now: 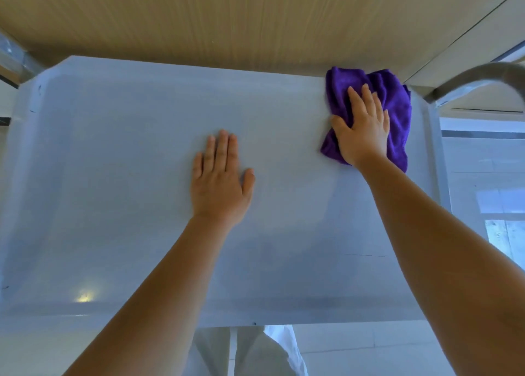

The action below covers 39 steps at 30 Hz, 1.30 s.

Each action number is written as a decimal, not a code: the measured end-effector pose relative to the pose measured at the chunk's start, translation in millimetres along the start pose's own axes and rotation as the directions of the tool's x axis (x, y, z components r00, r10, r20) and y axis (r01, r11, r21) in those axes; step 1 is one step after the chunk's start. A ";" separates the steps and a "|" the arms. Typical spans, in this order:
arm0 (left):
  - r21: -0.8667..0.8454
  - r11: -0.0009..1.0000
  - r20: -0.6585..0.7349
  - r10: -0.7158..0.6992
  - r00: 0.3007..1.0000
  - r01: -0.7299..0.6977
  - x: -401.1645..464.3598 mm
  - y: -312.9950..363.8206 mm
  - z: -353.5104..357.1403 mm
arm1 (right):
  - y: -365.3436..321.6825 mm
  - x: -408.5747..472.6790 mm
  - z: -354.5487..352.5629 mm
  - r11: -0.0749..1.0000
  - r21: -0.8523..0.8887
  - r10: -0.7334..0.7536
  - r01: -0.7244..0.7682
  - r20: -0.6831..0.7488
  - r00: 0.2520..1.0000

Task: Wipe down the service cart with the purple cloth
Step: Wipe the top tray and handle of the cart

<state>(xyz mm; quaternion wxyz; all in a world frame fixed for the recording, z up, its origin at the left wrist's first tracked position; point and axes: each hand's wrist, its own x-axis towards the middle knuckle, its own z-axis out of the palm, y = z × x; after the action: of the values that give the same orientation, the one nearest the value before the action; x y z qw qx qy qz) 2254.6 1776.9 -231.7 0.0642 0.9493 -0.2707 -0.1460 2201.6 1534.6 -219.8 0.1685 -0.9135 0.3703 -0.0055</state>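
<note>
Head view: right hand (362,128) flat on purple cloth (397,103) upper right, left hand (220,176) flat on cart top (113,162), neither gripping; cloth could slip off the far edge.

wood-grain panel (255,14) beyond, pale tiled floor (483,176) at right, white trousers (255,353) below

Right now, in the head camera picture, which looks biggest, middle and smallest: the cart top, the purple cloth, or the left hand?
1. Cart top, by far the largest.
2. Purple cloth and left hand look about alike; the right hand hides part of the cloth, so I won't rank them.
</note>
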 end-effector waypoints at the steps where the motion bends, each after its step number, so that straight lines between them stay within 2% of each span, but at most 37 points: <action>1: 0.010 1.000 0.005 -0.024 1.000 0.024 -0.1 2.9 -0.4 | 9.3 0.0 -3.5 1.000 0.005 0.017 -0.017 -0.002 1.000; 6: -0.035 0.978 0.089 -0.202 0.975 0.206 4.0 36.9 -6.8 | 25.1 0.7 -6.3 0.999 -0.001 0.041 -0.041 0.000 0.999; 8: -0.065 0.974 0.086 -0.213 0.973 0.219 7.6 47.5 -8.2 | 24.8 1.6 -5.2 0.999 -0.002 0.037 -0.037 -0.005 0.999; 15: -0.091 0.995 0.075 0.040 0.996 -0.033 -15.5 89.4 6.9 | 26.8 1.8 -4.9 1.000 0.009 0.022 -0.022 0.010 1.000; 18: -0.134 0.987 0.082 0.101 0.991 -0.090 -23.5 103.8 15.4 | 27.4 2.8 -6.9 1.000 0.015 0.012 -0.013 0.021 1.000; 23: -0.114 0.952 0.066 0.293 0.954 -0.285 -41.7 122.6 28.7 | 31.1 3.5 -8.6 1.000 0.021 -0.010 0.009 0.041 0.999; 28: -0.087 0.960 0.068 0.272 0.960 -0.266 -43.3 122.8 30.0 | 48.9 0.4 -13.3 0.997 0.034 -0.070 0.069 0.032 0.997; 33: -0.089 0.970 0.069 0.235 0.970 -0.228 -45.9 128.7 29.2 | 83.7 -9.1 -23.7 0.999 0.031 0.023 -0.022 -0.021 1.000; 39: 0.027 0.990 0.273 0.129 0.953 -0.142 -45.4 142.3 19.0 | 107.1 -42.4 -30.5 0.985 0.031 0.172 -0.171 -0.041 0.984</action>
<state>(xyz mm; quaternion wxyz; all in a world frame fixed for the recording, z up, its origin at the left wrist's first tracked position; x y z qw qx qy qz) 2141.4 1680.1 -210.2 0.0146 0.9009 -0.3446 -0.2634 2094.4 1482.4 -219.6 0.1726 -0.8756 0.4509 -0.0158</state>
